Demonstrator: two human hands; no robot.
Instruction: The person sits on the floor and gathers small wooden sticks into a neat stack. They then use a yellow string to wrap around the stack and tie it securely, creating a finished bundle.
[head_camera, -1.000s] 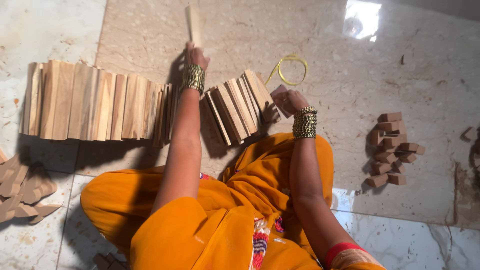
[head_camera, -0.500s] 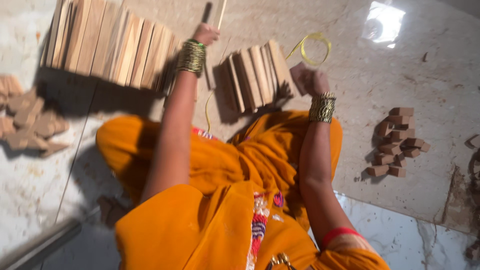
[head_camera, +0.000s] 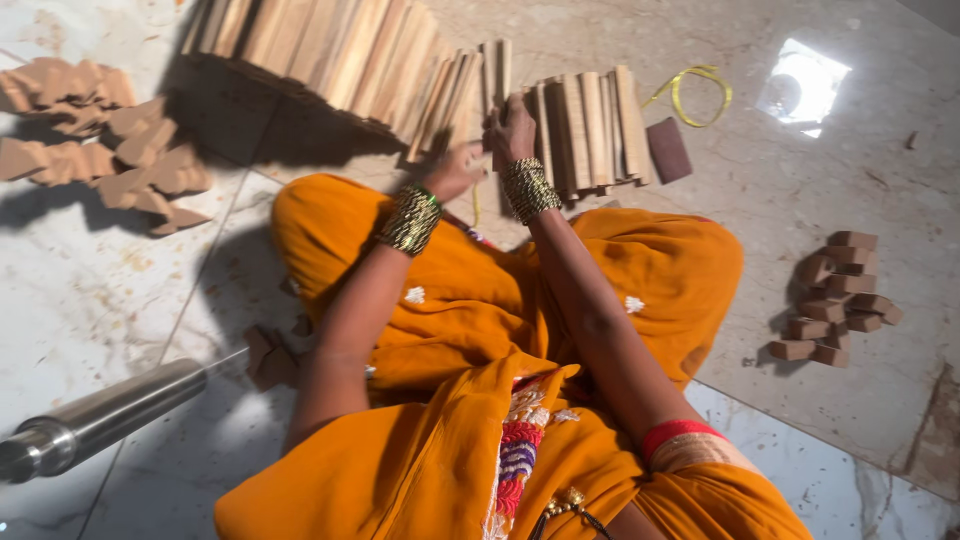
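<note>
- Right hand closes on the near ends of the small bundle of wooden slats, top centre.
- Left hand, fingers curled, touches the long slat row; grasp unclear.
- Squaring the slat stacks seems underway; aligning their ends needs steady pressing.

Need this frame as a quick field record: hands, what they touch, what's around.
left hand: at the foot of the long row of wooden slats, touching them; grip unclear
right hand: on the small bundle of slats, fingers at its left edge
between hands: two upright slats
near bundle: dark brown block, yellow band
right side of floor: pile of small brown blocks
left side of floor: heap of flat cut pieces, metal pipe
floor: marble tiles
</note>
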